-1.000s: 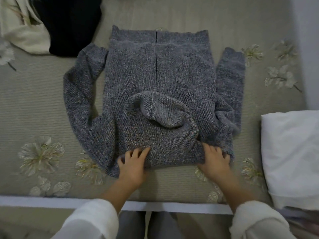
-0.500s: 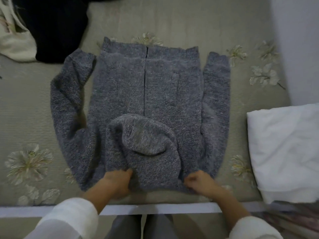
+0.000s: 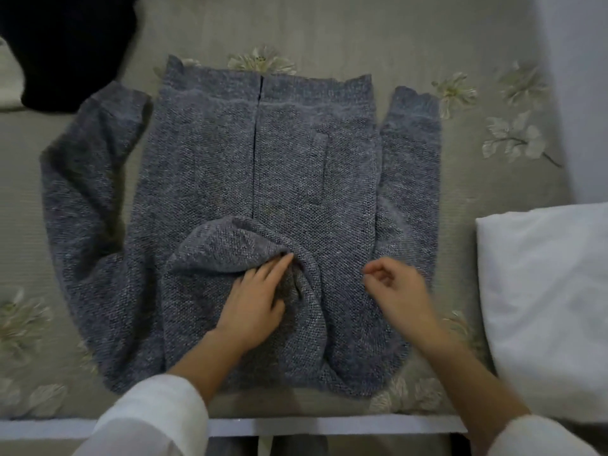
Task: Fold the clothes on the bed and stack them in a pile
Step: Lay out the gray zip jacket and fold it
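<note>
on the floral bed (image 3: 329, 28) the grey knit hoodie (image 3: 289, 166) lies flat; left hand (image 3: 256, 301) presses its hood (image 3: 227, 248), fingers straight; right hand (image 3: 398, 291) hovers, blurred, seemingly empty. probably soft, limp: take a sleeve (image 3: 411, 159).

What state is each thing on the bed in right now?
Grey knitted hooded sweater: spread flat, unfolded, hood flipped onto chest.
Left hand: flat on the hood, fingers straight.
Right hand: above the sweater, loosely curled, empty.
Black garment: crumpled, unfolded.
White cloth bundle: lying right of the sweater.
</note>
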The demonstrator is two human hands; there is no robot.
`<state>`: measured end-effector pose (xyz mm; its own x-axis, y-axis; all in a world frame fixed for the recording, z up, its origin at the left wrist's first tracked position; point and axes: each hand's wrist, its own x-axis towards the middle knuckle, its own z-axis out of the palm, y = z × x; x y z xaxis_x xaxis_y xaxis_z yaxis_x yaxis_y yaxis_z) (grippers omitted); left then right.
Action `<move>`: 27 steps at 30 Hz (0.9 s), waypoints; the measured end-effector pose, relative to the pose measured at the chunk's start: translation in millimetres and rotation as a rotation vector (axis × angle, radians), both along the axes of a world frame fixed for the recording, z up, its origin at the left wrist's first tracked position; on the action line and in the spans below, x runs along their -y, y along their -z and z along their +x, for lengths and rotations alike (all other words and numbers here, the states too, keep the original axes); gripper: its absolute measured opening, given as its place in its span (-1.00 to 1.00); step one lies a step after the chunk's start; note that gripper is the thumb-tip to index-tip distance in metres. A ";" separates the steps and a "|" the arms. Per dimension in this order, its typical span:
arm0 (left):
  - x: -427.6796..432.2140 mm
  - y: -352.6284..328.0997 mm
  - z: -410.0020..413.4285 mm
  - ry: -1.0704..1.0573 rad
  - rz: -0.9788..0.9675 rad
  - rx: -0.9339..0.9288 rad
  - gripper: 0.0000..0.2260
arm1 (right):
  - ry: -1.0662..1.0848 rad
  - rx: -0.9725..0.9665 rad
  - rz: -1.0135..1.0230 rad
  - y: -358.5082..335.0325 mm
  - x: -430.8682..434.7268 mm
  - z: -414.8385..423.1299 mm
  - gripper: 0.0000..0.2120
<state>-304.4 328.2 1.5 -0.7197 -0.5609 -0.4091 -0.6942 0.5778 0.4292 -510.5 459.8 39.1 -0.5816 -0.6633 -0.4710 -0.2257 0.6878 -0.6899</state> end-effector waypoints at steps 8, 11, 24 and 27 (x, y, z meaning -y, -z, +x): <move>40.1 -5.7 46.8 -0.468 -0.309 -0.155 -0.38 | -0.142 -0.041 0.037 44.8 74.2 83.1 -0.66; 50.8 -0.2 49.6 -0.396 -0.252 -0.146 -0.40 | -0.035 -0.124 -0.087 47.8 85.1 70.1 -0.87; 27.2 27.2 -2.1 -0.252 -0.096 -0.180 -0.45 | -0.176 -0.208 -0.111 44.1 83.7 22.3 -0.76; 28.2 38.9 -18.6 -0.199 -0.006 0.069 -0.31 | -0.245 -0.219 -0.176 29.5 78.5 -0.6 -0.71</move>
<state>-323.0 300.1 -37.4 -0.5651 -0.6917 -0.4497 -0.8224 0.4289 0.3737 -511.1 381.3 9.6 -0.4698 -0.8551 -0.2193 -0.5243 0.4701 -0.7100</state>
